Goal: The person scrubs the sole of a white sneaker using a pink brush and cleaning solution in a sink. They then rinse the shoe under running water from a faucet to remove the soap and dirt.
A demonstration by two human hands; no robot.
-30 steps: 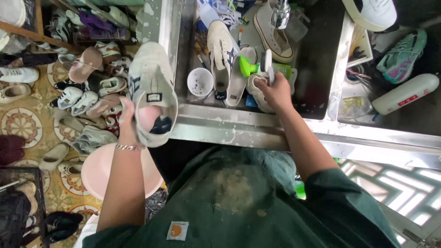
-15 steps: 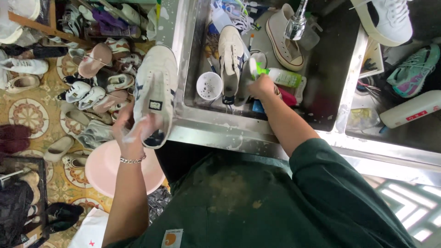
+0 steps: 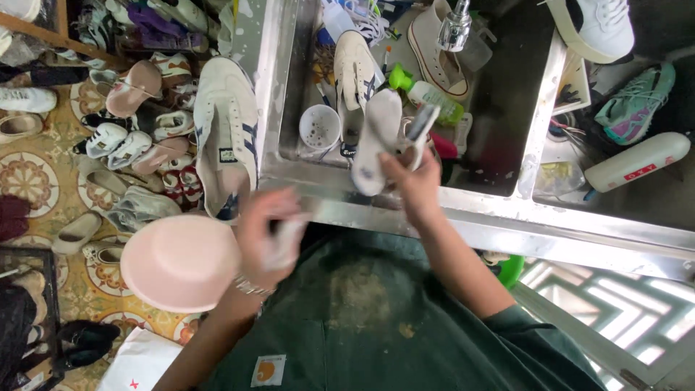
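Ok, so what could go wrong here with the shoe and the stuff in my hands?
The white shoe lies along the sink rim, partly over the floor side, and the left hand is off it, so it might slide down. The right hand pinches both an insole and a brush; either could drop into the sink.

The left hand (image 3: 269, 235) is smeared by motion, so what its fingers (image 3: 289, 242) close on cannot be told. The right hand (image 3: 413, 185) covers the lower end of the white insole (image 3: 376, 141). A white shoe (image 3: 597, 25) is cut off by the top edge, and the heaped shoes (image 3: 130, 141) on the floor overlap, hiding each other's shapes
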